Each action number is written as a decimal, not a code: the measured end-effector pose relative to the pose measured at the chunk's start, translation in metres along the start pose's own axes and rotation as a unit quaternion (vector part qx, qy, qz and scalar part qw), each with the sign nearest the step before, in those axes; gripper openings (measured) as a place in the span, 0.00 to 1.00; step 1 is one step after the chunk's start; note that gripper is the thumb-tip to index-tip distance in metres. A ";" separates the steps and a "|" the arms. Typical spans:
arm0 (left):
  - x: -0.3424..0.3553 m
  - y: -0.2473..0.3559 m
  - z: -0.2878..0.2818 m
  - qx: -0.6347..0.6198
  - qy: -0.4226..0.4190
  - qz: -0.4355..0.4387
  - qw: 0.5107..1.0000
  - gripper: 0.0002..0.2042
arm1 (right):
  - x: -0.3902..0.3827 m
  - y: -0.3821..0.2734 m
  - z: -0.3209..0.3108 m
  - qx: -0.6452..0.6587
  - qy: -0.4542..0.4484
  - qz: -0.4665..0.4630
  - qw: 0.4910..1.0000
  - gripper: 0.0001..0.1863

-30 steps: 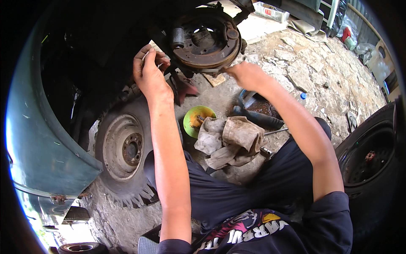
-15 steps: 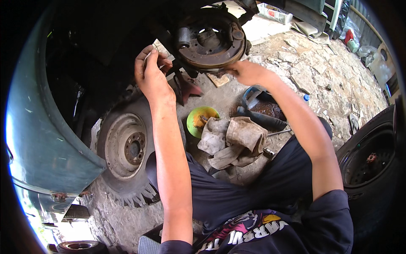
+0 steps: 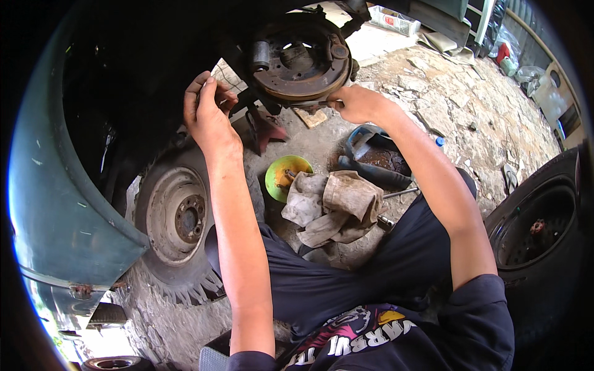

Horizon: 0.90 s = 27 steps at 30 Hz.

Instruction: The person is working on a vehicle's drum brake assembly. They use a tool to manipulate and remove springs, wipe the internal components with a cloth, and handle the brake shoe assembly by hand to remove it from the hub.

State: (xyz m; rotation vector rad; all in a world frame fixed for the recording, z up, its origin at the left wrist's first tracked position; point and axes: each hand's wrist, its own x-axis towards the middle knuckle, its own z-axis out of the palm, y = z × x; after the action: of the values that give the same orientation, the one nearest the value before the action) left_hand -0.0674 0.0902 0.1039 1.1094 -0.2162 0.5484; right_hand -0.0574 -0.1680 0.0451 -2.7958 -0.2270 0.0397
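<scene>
Head view is showing the right hand (image 3: pixel 356 104) bending its fingers together at the lower edge of a rusty brake (image 3: pixel 303 86); whether they are pinching anything is staying unclear. The brake is sitting just above that hand and to its left, its bottom rim seemingly meeting the fingertips. The left hand (image 3: pixel 210 117) is rising beside the brake, apart from it, its fingers half curling; what it may be holding is not showing. White block letters and a colourful print are running across the person's dark shirt (image 3: pixel 458 337), while a small red mark is showing on a white crate (image 3: pixel 403 25) far off. Below the hands, a green bowl (image 3: pixel 272 179), a heap of dirty cloth (image 3: pixel 352 195) and a dark tub (image 3: pixel 366 172) are lying close together, and a worn wheel (image 3: pixel 162 244) is resting beside the left forearm.
</scene>
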 end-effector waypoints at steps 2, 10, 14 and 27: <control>0.001 0.001 0.000 -0.002 -0.003 0.001 1.000 0.09 | 0.004 0.016 -0.004 -0.007 0.021 -0.026 0.999 0.18; -0.003 0.001 0.009 -0.021 -0.014 -0.004 1.000 0.09 | -0.007 0.091 -0.034 -0.069 0.050 0.035 0.996 0.14; -0.001 0.000 0.006 -0.011 -0.015 -0.002 1.000 0.09 | -0.024 0.030 -0.015 -0.092 0.067 0.017 0.993 0.13; -0.001 -0.004 0.010 -0.004 -0.015 0.001 1.000 0.09 | -0.046 -0.009 -0.019 -0.170 0.085 0.077 0.979 0.11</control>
State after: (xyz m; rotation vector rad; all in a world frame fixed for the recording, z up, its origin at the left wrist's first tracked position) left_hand -0.0653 0.0795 0.1048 1.1108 -0.2455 0.5315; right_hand -0.1027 -0.1734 0.0655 -3.1297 0.0304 -0.2211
